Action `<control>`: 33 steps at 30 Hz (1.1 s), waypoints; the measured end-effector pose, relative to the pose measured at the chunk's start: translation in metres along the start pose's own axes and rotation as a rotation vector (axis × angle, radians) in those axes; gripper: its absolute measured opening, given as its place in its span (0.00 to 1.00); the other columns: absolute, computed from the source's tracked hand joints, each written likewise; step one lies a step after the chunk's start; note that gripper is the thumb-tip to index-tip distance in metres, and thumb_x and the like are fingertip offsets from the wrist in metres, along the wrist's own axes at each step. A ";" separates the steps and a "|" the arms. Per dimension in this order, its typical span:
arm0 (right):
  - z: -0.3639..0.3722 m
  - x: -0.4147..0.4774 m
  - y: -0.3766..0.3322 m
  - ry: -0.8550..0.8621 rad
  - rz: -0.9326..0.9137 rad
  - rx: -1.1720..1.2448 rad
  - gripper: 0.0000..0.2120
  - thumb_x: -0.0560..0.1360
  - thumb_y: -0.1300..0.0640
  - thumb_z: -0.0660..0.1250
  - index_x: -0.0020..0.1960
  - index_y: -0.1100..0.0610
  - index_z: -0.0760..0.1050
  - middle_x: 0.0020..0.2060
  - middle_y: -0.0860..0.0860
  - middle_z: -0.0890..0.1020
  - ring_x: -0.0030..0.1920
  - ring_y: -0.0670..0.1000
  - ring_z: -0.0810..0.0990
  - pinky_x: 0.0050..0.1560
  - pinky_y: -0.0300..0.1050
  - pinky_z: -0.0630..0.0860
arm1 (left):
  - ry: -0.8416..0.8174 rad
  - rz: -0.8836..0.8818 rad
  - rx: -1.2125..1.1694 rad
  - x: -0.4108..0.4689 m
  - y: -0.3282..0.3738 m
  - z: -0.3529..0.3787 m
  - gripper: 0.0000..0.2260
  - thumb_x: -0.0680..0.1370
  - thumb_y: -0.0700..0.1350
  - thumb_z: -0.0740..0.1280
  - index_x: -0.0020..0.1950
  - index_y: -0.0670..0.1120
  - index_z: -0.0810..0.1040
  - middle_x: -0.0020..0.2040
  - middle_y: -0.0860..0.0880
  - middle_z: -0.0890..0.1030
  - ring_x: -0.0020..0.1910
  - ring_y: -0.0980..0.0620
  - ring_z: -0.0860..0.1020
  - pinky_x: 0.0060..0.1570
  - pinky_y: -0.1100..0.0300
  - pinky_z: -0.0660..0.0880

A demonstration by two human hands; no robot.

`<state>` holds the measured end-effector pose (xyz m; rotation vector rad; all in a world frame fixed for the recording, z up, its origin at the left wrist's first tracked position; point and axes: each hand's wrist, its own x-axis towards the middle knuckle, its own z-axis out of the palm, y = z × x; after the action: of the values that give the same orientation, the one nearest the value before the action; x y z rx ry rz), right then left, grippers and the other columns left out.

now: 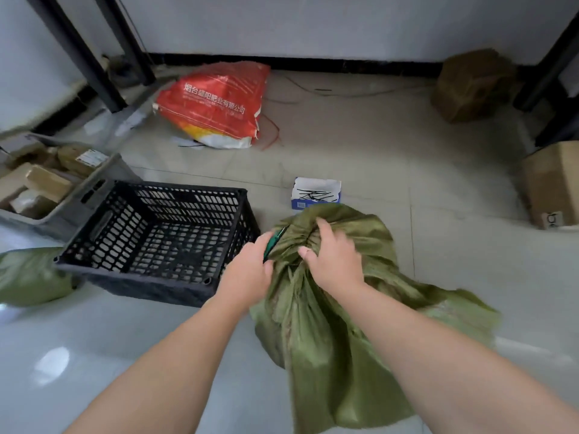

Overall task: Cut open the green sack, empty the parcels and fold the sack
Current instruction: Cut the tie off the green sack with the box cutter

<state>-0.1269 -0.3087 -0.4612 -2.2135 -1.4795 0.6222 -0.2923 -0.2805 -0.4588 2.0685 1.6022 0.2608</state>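
Nearest the camera, two bare forearms reach forward over a glossy pale tiled floor [391,145], which lies open at the near left and near right. Between them the green sack [322,346] stands bunched on the floor, its gathered neck uppermost and its loose cloth spreading toward the near right. The right hand [333,255] is closed on the gathered neck, fingers curled into the folds. The left hand [247,270] is wrapped around a green-handled cutter [275,241], whose tip lies against the left side of the neck. Just left of the sack sits an empty black plastic crate [156,239], its right wall close beside the left hand, leaving little room on that side. Another green sack [29,277] lies at the near left edge, touching the crate's corner. Just beyond the sack's neck stands a small blue-and-white box of black ties [315,193]. Farther left, a grey bin [94,180] holds brown parcels [47,183]. A cardboard box [553,183] blocks the right edge. Past a broad open stretch of floor, a red printed bag [216,104] lies near the far wall, a brown wrapped bundle [473,86] sits at far right, and black rack legs [81,54] stand in both far corners.
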 end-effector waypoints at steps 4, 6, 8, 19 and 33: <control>0.023 0.000 0.028 0.045 -0.051 0.375 0.28 0.76 0.54 0.68 0.73 0.52 0.65 0.64 0.55 0.77 0.64 0.55 0.74 0.61 0.38 0.67 | 0.056 0.147 0.117 0.002 -0.017 0.025 0.24 0.80 0.45 0.62 0.75 0.58 0.64 0.65 0.51 0.74 0.61 0.46 0.76 0.56 0.54 0.72; 0.024 -0.008 0.038 0.070 -0.052 0.462 0.24 0.74 0.57 0.69 0.69 0.53 0.70 0.59 0.51 0.79 0.59 0.51 0.76 0.56 0.34 0.65 | 0.080 0.202 0.143 -0.001 -0.020 0.032 0.23 0.80 0.46 0.62 0.75 0.58 0.64 0.66 0.51 0.75 0.62 0.46 0.76 0.56 0.54 0.72; 0.019 -0.017 0.045 0.047 -0.051 0.499 0.22 0.74 0.57 0.69 0.68 0.53 0.71 0.56 0.47 0.78 0.55 0.46 0.74 0.55 0.34 0.65 | 0.090 0.222 0.155 -0.006 -0.020 0.034 0.23 0.81 0.48 0.62 0.75 0.59 0.64 0.64 0.51 0.76 0.61 0.45 0.76 0.56 0.53 0.74; -0.003 -0.018 0.063 -0.075 -0.096 0.536 0.20 0.77 0.59 0.64 0.68 0.54 0.72 0.60 0.47 0.78 0.61 0.47 0.75 0.59 0.39 0.67 | 0.121 0.327 0.340 -0.014 -0.019 0.018 0.21 0.80 0.59 0.60 0.74 0.61 0.67 0.51 0.52 0.78 0.51 0.47 0.79 0.45 0.55 0.75; -0.006 -0.011 0.071 -0.045 -0.138 0.591 0.12 0.77 0.55 0.67 0.60 0.51 0.77 0.54 0.46 0.81 0.57 0.48 0.78 0.60 0.44 0.72 | 0.084 0.448 0.320 -0.015 -0.018 0.013 0.24 0.79 0.46 0.65 0.76 0.55 0.67 0.50 0.51 0.75 0.50 0.48 0.76 0.47 0.58 0.71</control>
<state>-0.0736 -0.3453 -0.4943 -1.6405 -1.2463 0.9257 -0.3058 -0.2956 -0.4766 2.6901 1.2709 0.2595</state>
